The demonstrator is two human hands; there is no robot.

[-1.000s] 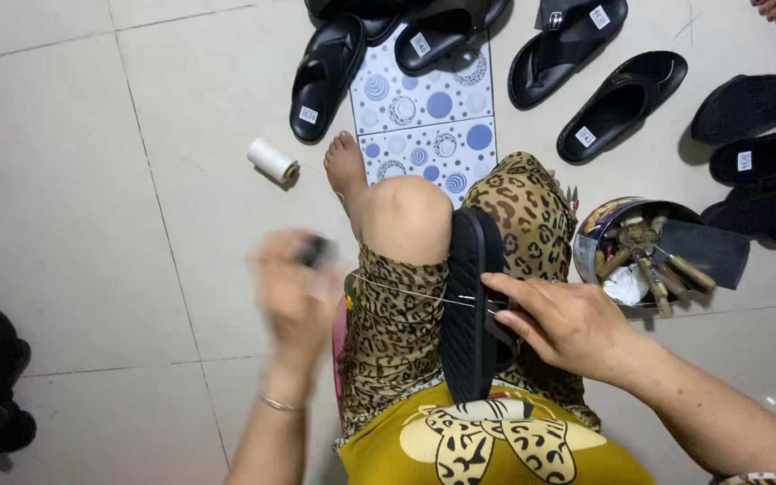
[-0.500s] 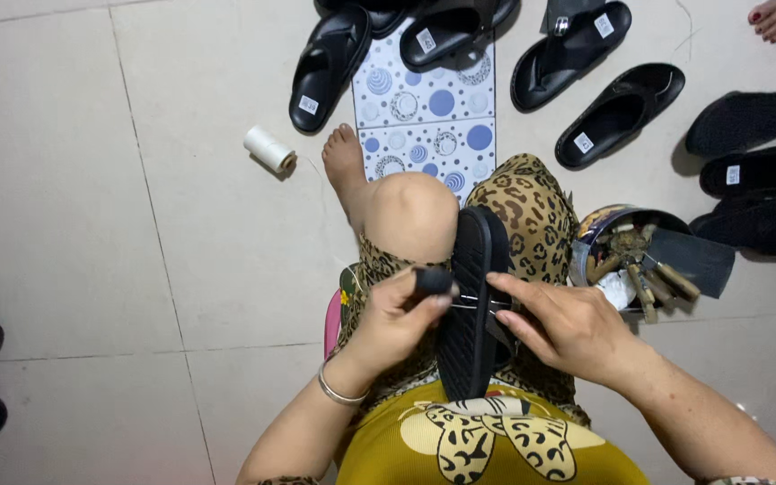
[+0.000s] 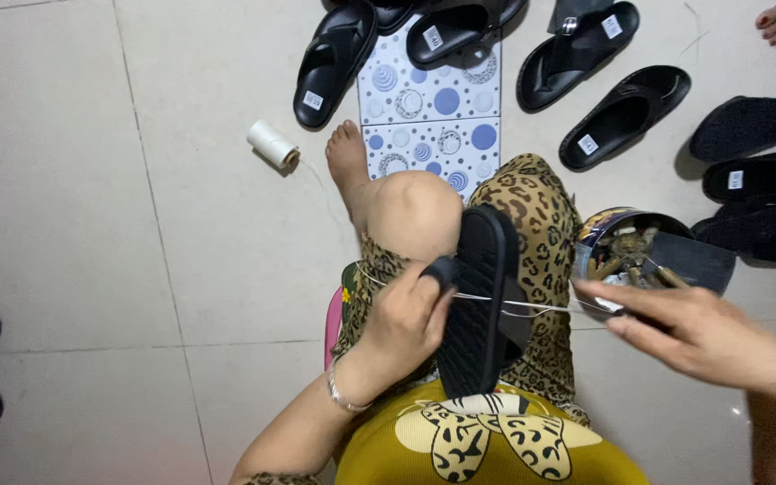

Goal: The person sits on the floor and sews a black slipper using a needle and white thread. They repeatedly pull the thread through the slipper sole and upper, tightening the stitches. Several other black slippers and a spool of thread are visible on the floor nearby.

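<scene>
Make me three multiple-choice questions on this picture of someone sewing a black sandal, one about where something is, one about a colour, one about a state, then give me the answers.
1. Where does the spool of white thread lie?
A. On the floor left of the bare foot
B. Inside the round tin
C. On the patterned tile

2. What colour are the dots on the patterned tile?
A. Red
B. Blue and purple
C. Green

3. How does the thread run between the black sandal and the right hand?
A. Slack, in a heap on the floor
B. Pulled taut
C. Not attached to the sandal

Answers: 1 A, the spool rests on the bare floor beside the foot. 2 B, the circles are blue and purple on white. 3 B, the thread makes a straight line from the sandal, steadied by the left hand, to the right hand.
</scene>
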